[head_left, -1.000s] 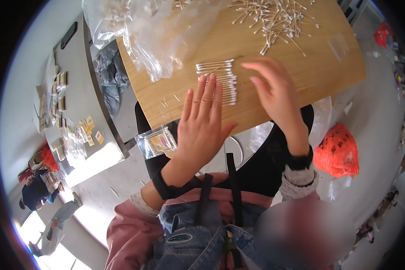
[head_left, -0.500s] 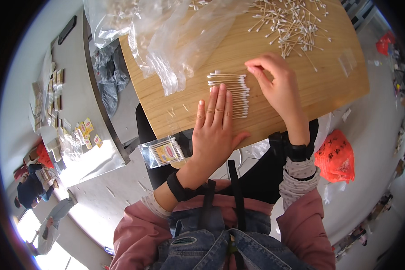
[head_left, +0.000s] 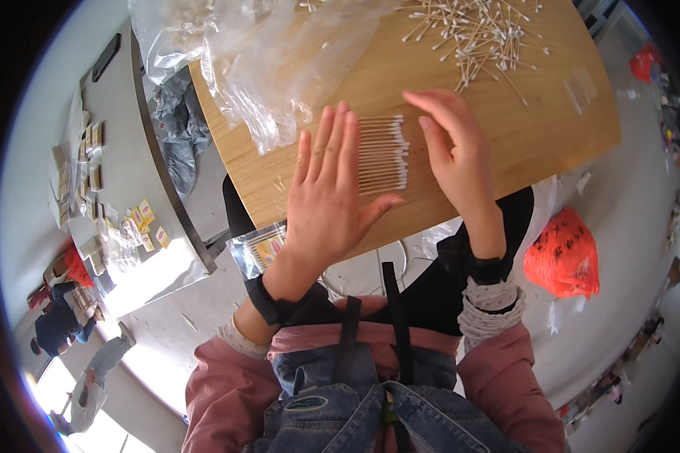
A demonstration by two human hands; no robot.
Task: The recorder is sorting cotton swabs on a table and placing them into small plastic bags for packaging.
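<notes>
A row of cotton swabs (head_left: 381, 158) lies side by side on the wooden table (head_left: 551, 151), their white tips lined up on the right. My left hand (head_left: 326, 185) is flat with its fingers stretched out, along the left end of the row and hiding the swabs' other tips. On the row's right side, my right hand (head_left: 457, 143) curves with thumb and fingers apart, holding nothing and just clear of the tips. Farther back lies a loose pile of cotton swabs (head_left: 491, 38).
A crumpled clear plastic bag (head_left: 257, 75) covers the table's far left. A packet of cotton swabs (head_left: 261, 251) is partly hidden by my left forearm. On the left, a grey table (head_left: 147, 128) carries small yellow cards (head_left: 142, 219). A red bag (head_left: 565, 255) sits on the floor at right.
My left hand has slid left and slightly away from me, off the middle of the row. The swabs now lie closer and more evenly lined up. My right hand's thumb and fingers have opened wider.
</notes>
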